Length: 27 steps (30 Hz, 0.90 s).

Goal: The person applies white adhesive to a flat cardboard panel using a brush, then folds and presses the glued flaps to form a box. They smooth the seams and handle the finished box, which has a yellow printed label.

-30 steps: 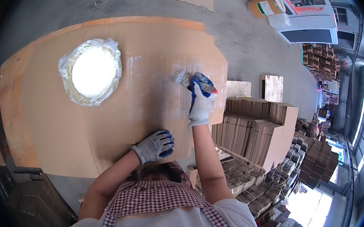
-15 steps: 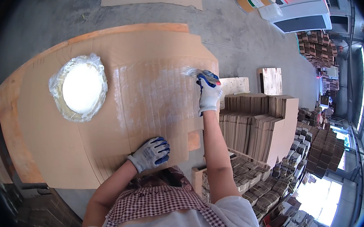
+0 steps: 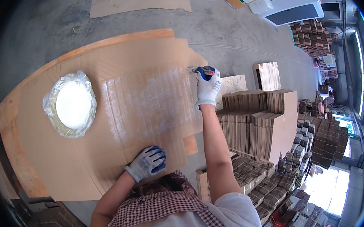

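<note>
Two gloved hands work over a large flat sheet of cardboard spread across a wooden table. The right hand, in a white glove with blue fingertips, is closed around a small brush at the far right edge of the sheet, its bristle end pointing left onto the cardboard. The left hand, in a matching glove, lies palm down with fingers spread, pressing on the near edge of the same sheet. A wet, shiny patch covers the middle of the cardboard between the two hands. Well to the left on the sheet sits a round basin lined with clear plastic and filled with white paste. Just right of the table stand stacks of folded cardboard, with more bundles on the floor beyond.
</note>
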{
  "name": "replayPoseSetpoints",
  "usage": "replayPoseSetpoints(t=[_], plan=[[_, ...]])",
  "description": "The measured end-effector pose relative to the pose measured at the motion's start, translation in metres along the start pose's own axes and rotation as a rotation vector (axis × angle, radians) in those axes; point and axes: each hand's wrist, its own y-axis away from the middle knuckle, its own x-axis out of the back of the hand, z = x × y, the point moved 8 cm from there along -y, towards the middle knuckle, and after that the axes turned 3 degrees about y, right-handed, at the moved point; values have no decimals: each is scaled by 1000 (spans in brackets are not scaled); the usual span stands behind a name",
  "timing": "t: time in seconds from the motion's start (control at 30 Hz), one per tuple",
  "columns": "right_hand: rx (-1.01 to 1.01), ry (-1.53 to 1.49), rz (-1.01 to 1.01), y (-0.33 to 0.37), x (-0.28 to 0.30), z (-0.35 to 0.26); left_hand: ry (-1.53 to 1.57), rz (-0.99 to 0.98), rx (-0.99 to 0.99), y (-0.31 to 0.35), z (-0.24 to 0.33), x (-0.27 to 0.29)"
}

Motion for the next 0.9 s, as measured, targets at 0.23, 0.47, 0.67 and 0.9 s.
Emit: replayPoseSetpoints(t=[0.23, 0.47, 0.67, 0.9], plan=[[52, 219, -54, -6, 7, -8, 5, -6, -5, -2, 4, -2], [-90, -55, -337, 64, 25, 12, 3, -42, 8, -6, 4, -3], [19, 29, -272, 84, 68, 25, -25, 7, 1, -8, 8, 3], [288, 157, -339, 116, 58, 47, -26, 6, -19, -10, 13, 3]])
